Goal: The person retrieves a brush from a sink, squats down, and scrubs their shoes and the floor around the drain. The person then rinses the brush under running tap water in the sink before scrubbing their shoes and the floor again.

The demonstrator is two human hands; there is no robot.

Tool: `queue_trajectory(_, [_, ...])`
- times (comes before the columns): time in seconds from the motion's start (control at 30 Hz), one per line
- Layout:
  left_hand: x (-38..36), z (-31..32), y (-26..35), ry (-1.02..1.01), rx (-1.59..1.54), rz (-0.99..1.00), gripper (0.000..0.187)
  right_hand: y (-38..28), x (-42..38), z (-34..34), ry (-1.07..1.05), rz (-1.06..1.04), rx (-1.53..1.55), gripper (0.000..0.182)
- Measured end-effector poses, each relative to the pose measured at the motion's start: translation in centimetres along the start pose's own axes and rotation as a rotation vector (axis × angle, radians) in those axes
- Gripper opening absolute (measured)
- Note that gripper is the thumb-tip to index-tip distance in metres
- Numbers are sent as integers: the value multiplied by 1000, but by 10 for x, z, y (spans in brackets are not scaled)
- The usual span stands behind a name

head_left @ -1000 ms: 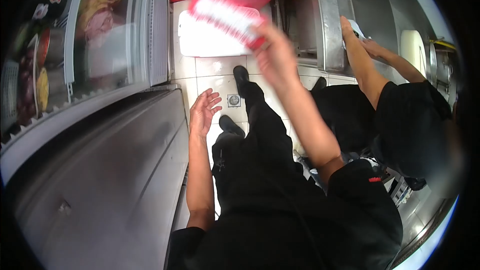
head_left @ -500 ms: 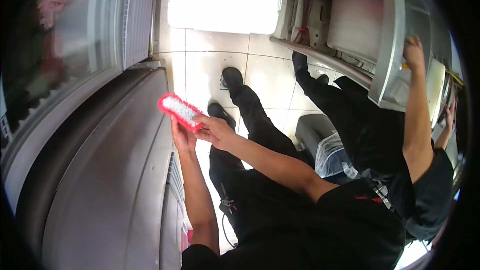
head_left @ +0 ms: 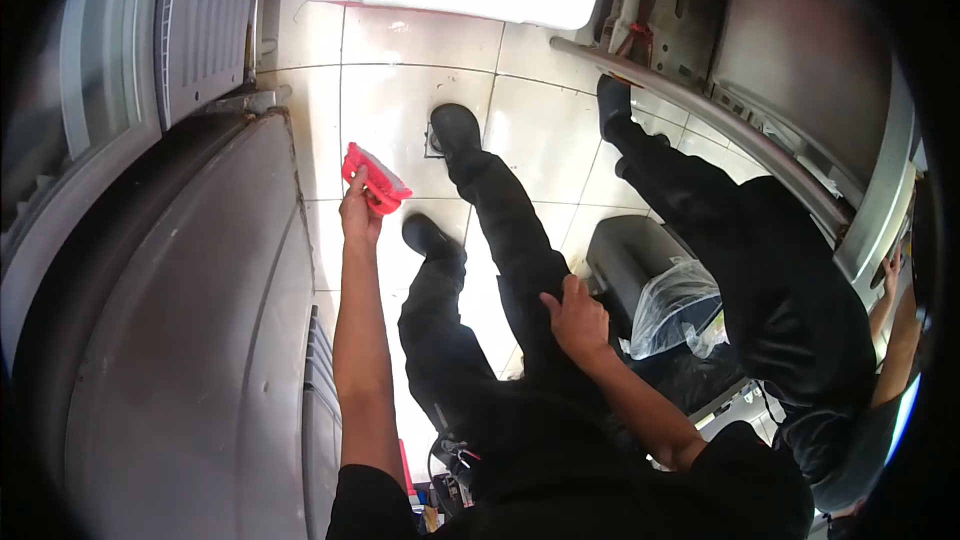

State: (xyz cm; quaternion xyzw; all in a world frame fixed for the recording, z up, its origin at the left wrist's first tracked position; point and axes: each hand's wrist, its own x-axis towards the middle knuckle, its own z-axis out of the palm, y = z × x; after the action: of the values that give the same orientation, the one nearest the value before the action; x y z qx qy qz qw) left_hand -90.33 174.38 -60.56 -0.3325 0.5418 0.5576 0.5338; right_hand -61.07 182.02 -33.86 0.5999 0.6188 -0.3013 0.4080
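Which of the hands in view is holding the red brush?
The wearer's left hand grips the red brush. The right hand, by the dark trousers, shows no object; the co-worker's hand is at far right, away from it.

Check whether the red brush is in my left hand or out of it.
In it: your left hand grips the red brush near one end, while your right hand is apart from it.

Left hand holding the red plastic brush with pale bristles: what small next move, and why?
Perhaps ease the red plastic brush toward the large grey metal cabinet: the left hand grips it on that side, and the right hand appears empty.
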Motion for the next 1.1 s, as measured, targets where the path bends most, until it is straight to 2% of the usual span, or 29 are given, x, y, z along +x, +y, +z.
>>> queue_trajectory(0.1, [18,-7,-20,115,251,68,38,21,1,19,86,-174,-3,27])
queue_trajectory(0.2, [38,-12,-32,214,512,98,43,25,-7,4,39,-327,51,25])
queue_trajectory(0.27, [62,-14,-49,212,536,211,49,33,-23,-11,-143,-417,43,26])
queue_trajectory(0.33, [89,-20,-57,157,775,419,45,32,-35,-31,-137,-375,119,23])
queue_trajectory(0.37, [96,-19,-60,159,929,449,44,31,-34,-32,-135,-347,156,22])
queue_trajectory(0.47, [121,-2,-59,126,1334,538,43,28,-6,-15,-38,-430,245,23])
queue_trajectory(0.57, [152,-8,-67,37,1670,597,45,19,45,17,390,-663,196,43])
queue_trajectory(0.63, [179,-9,-75,-89,1678,748,45,-2,70,19,612,-569,264,75])
queue_trajectory(0.73, [206,14,-88,-282,1704,908,46,-27,98,12,535,-475,399,99])
queue_trajectory(0.77, [214,32,-97,-342,1712,956,46,-25,103,17,552,-519,341,105])
queue_trajectory(0.83, [250,55,-146,-514,1434,1245,46,-23,110,29,584,-555,294,112])
queue_trajectory(0.87, [250,77,-164,-498,1491,1241,46,-24,113,34,604,-576,272,116])
queue_trajectory(0.9, [250,95,-175,-477,1547,1236,46,-27,118,42,690,-610,251,116])
queue_trajectory(1.0, [252,100,-163,-564,1724,1235,46,-29,122,52,768,-634,281,115])
queue_trajectory(1.03, [256,81,-160,-644,1664,1389,44,-28,127,55,811,-625,314,107])
queue_trajectory(1.1, [243,37,-129,-634,1761,1107,44,-33,127,58,888,-588,384,92])
